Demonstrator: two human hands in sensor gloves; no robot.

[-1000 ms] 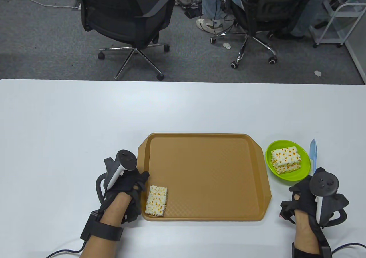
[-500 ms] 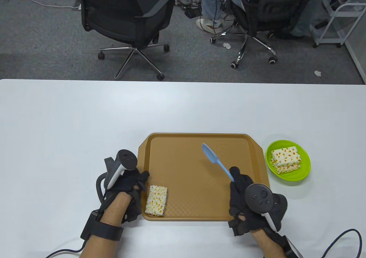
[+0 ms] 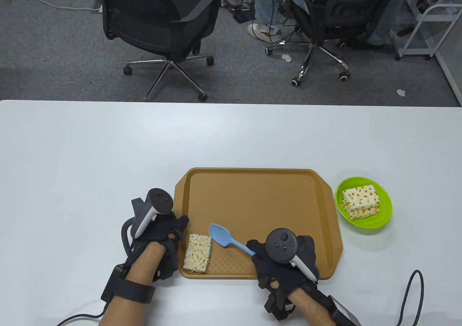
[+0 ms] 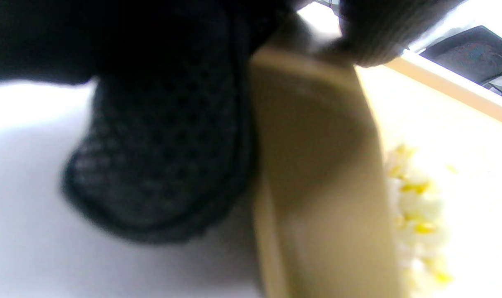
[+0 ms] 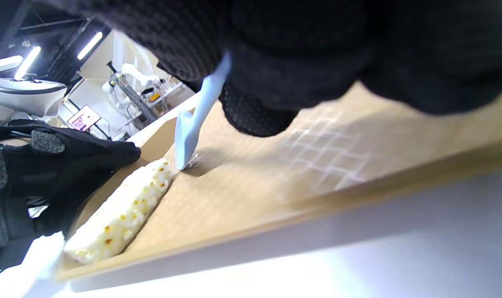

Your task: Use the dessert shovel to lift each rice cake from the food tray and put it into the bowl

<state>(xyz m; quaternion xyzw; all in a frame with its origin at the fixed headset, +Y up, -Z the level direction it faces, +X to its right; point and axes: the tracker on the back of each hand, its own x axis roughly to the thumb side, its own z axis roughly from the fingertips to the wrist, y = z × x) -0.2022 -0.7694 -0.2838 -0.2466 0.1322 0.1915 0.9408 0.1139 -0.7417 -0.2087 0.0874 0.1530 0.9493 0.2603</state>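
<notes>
One rice cake [image 3: 196, 252] lies in the front-left corner of the brown food tray [image 3: 260, 210]. My right hand [image 3: 260, 255] grips the handle of the blue dessert shovel [image 3: 221, 235]. The blade points left, just right of the cake. In the right wrist view the shovel [image 5: 191, 124] has its tip down on the tray [image 5: 275, 182], at the rice cake's [image 5: 122, 211] far end. My left hand [image 3: 169, 232] holds the tray's left rim [image 4: 317, 165], thumb on top, beside the cake [image 4: 416, 207]. The green bowl [image 3: 384, 216], right of the tray, holds stacked rice cakes [image 3: 361, 200].
The white table [image 3: 90, 152] lies bare behind and left of the tray. Glove cables [image 3: 411, 297] trail at the front edge. Office chairs [image 3: 158, 19] and a seated person's legs [image 3: 270, 4] are beyond the table's far edge.
My right hand has carried the shovel from beside the bowl leftward across the tray, down to the rice cake. The left hand, the cake and the bowl have stayed put.
</notes>
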